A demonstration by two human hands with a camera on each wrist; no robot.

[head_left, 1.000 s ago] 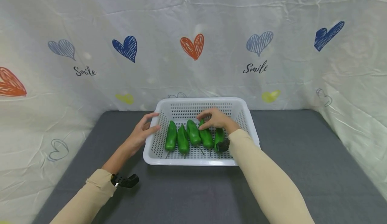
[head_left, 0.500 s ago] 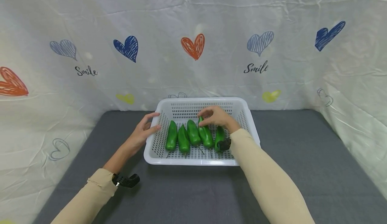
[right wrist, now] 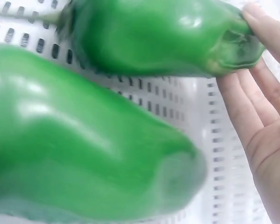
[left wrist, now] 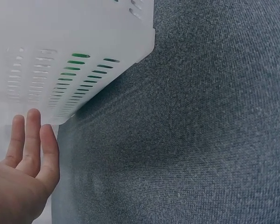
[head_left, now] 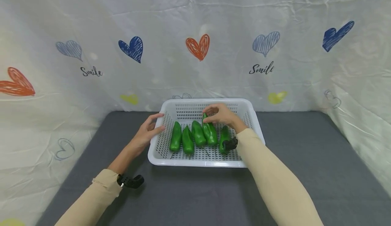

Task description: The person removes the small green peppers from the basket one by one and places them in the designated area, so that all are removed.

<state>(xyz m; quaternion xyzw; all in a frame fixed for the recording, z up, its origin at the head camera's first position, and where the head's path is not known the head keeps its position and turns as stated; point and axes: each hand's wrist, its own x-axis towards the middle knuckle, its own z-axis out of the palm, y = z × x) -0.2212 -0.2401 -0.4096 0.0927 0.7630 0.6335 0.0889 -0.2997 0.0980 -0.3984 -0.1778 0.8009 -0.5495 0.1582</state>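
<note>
Right hand pinches a glossy, tapered green pepper by its slim end; left hand, fingers spread, presumably steadies the white plastic basket.

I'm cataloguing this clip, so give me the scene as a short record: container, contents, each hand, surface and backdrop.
Container: white slotted basket
Contents: five green peppers in a rough row, tapered ends away from the person
Left hand: at the basket's left rim, fingers extended
Right hand: pinches the far, tapered end of the fourth pepper from the left
Surface: dark grey table
Backdrop: pale curtain printed with hearts and "Smile"
</note>
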